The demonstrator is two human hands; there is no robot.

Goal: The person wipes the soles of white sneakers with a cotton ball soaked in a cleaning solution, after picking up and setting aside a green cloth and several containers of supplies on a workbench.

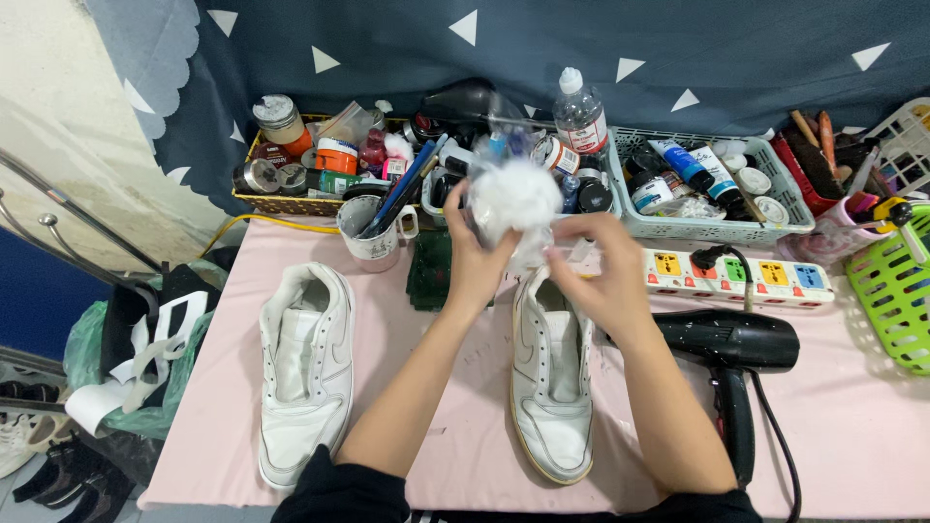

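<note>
- The left hand [478, 260] and right hand [601, 276] are both pinching a crumpled clear plastic bag [513, 205] of fluffy white stuffing, each grip pressed onto it, above a white leather sneaker [552, 387].
- A second sneaker [305, 373] is lying well apart to the left on the pink desk [455, 436].
- A matte black hairdryer [736, 353] is crowding the right side; bare desk is showing between the shoes.

On my pink table [852, 436]: one white sneaker [305, 373] at left, laces out; black hair dryer [731, 353] at right, lying flat. Behind it, a white power strip [741, 276] with coloured sockets, one plug in. Back row: mug of brushes [373, 228], yellow basket of jars [291, 160], clear water bottle [581, 116], grey-green basket of tubes [712, 184], lime-green basket [896, 286].
</note>
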